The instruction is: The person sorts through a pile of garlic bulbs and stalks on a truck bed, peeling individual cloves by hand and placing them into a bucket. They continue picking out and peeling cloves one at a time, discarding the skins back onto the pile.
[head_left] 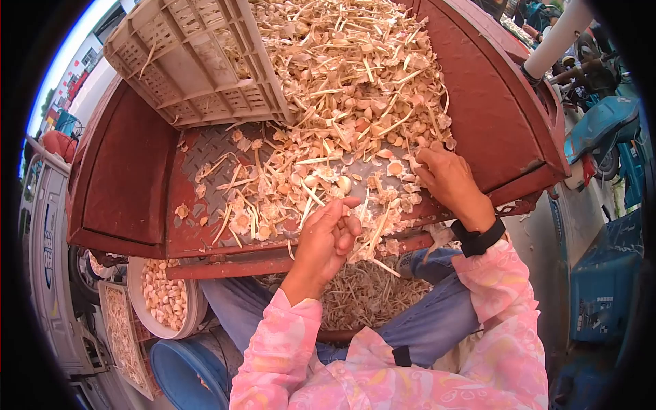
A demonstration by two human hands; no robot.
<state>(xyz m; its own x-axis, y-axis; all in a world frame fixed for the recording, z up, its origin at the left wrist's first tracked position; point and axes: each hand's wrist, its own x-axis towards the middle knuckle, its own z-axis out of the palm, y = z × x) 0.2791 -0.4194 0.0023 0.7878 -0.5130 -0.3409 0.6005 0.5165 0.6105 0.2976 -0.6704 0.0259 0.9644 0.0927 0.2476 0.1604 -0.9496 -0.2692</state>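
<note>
A heap of garlic cloves, skins and dry stalks spreads over the red metal truck bed. My left hand is raised over the bed's near edge, palm turned inward and fingers curled in. Whatever those fingers hold, if anything, is hidden. Just beyond its fingertips lies a pale garlic clove among loose stalks. My right hand, with a black band at the wrist, reaches to the right side of the heap. Its fingers are bent together down at the scraps, and their tips are partly hidden.
A plastic crate leans tilted at the back left of the bed. Below left stand a white bucket of garlic cloves, a shallow crate and a blue bucket. Stalk waste lies below, between my legs. Parked scooters stand at right.
</note>
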